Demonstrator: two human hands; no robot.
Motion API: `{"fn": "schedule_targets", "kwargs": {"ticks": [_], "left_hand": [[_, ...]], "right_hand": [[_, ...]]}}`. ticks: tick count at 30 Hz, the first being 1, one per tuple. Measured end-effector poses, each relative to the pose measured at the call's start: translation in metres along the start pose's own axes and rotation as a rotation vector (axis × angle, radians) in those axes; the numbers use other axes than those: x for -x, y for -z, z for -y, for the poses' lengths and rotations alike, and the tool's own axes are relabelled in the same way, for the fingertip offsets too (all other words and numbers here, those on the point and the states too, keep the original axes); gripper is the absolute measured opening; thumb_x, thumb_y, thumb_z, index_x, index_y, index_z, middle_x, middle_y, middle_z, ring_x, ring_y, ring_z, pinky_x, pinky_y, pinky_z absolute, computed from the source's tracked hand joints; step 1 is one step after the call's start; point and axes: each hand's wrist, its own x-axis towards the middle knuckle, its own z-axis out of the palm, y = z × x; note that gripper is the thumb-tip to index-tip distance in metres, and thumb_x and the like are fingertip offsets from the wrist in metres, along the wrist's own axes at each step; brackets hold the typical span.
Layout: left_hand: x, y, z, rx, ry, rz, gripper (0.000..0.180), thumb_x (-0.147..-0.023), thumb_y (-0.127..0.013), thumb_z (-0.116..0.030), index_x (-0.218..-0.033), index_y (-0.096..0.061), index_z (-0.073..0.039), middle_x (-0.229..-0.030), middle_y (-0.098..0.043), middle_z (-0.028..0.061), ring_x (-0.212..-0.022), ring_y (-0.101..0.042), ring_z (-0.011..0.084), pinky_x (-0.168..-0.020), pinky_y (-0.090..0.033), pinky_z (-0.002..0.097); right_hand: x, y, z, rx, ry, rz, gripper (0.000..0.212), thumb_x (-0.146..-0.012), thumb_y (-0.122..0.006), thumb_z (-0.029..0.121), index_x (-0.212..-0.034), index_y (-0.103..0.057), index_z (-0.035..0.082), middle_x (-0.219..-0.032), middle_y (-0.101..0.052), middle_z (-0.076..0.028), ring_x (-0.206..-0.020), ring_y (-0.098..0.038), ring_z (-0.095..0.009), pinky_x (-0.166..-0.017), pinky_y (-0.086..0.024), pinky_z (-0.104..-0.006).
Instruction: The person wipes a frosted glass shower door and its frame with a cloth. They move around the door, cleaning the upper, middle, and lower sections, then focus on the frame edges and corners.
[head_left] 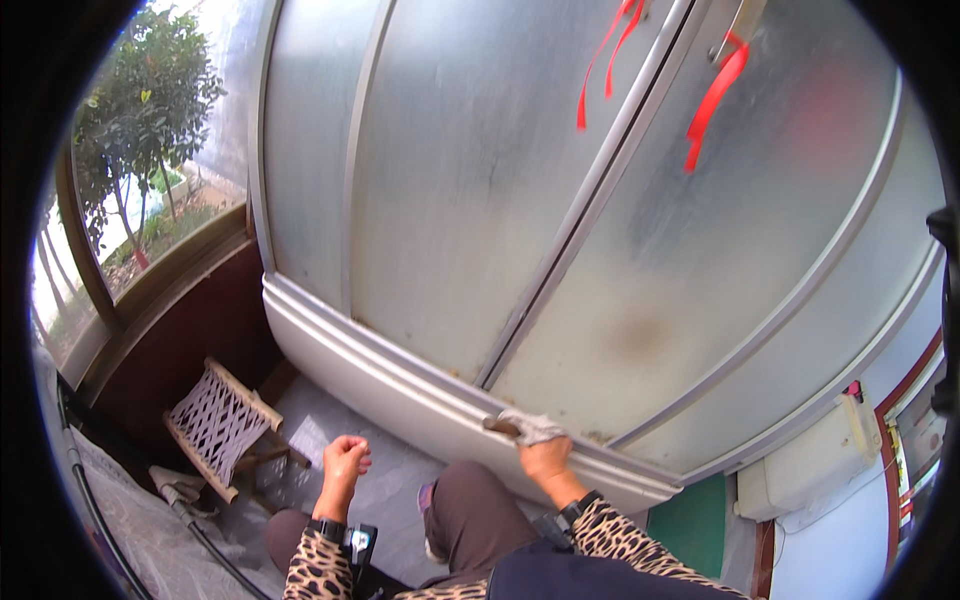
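My right hand (547, 460) is closed around a crumpled whitish cloth (535, 428), pressing it onto the white ledge (420, 410) at the foot of a frosted glass enclosure (470, 190). A dark brown patch or piece shows at the cloth's left end; I cannot make out which. Out to the left, my left hand (345, 458) hangs in the air above the grey floor, apart from the ledge. Its fingers are curled in, and nothing shows in them. Both wrists wear dark bands.
A folding stool (222, 415) with a woven seat stands at the left, below a window (150, 170). Red ribbons (718, 100) hang from the door handles. A white boxy appliance (810, 455) is at the right, near a green floor patch (688, 520). Plastic sheeting (110, 500) lies lower left.
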Motion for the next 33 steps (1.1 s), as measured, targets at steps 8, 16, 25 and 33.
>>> {"fn": "schedule_targets", "kwargs": {"ticks": [8, 16, 25, 33], "left_hand": [[-0.003, 0.007, 0.000, 0.040, -0.015, -0.046, 0.012, -0.085, -0.062, -0.011, -0.091, -0.062, -0.001, -0.077, -0.064, 0.0074, -0.058, -0.059, 0.0136, -0.049, -0.047, 0.0248], [0.002, 0.002, -0.006, 0.161, -0.037, 0.026, 0.008, -0.083, -0.061, -0.008, -0.086, -0.061, 0.000, -0.070, -0.059, 0.0059, -0.051, -0.053, 0.0121, -0.043, -0.042, 0.0239], [0.023, 0.008, -0.014, 0.139, -0.032, -0.027, 0.011, -0.085, -0.063, -0.012, -0.090, -0.063, -0.002, -0.069, -0.060, 0.0029, -0.056, -0.055, 0.0108, -0.047, -0.043, 0.0245], [0.044, 0.003, -0.048, 0.034, 0.032, -0.009, 0.016, -0.088, -0.062, -0.019, -0.097, -0.064, -0.006, -0.084, -0.064, 0.0019, -0.066, -0.059, 0.0083, -0.059, -0.047, 0.0211]], "right_hand": [[-0.036, 0.036, 0.018, -0.229, 0.086, -0.122, 0.028, -0.073, -0.070, 0.020, -0.100, -0.065, 0.019, -0.088, -0.066, -0.008, -0.085, -0.064, -0.031, -0.072, -0.051, -0.0387], [-0.113, 0.128, 0.023, -0.795, 0.229, -0.079, 0.054, -0.084, -0.073, 0.020, -0.131, -0.048, 0.008, -0.116, -0.060, -0.008, -0.107, -0.057, -0.022, -0.094, -0.044, -0.0360], [-0.078, 0.087, -0.016, -0.548, 0.121, 0.007, 0.037, -0.084, -0.072, 0.024, -0.112, -0.062, 0.001, -0.104, -0.066, -0.007, -0.096, -0.063, -0.020, -0.085, -0.050, -0.0347], [-0.023, 0.057, -0.066, -0.468, -0.082, 0.305, 0.030, -0.082, -0.071, 0.017, -0.107, -0.065, 0.001, -0.099, -0.067, -0.010, -0.092, -0.063, -0.021, -0.082, -0.049, -0.0351]]}}
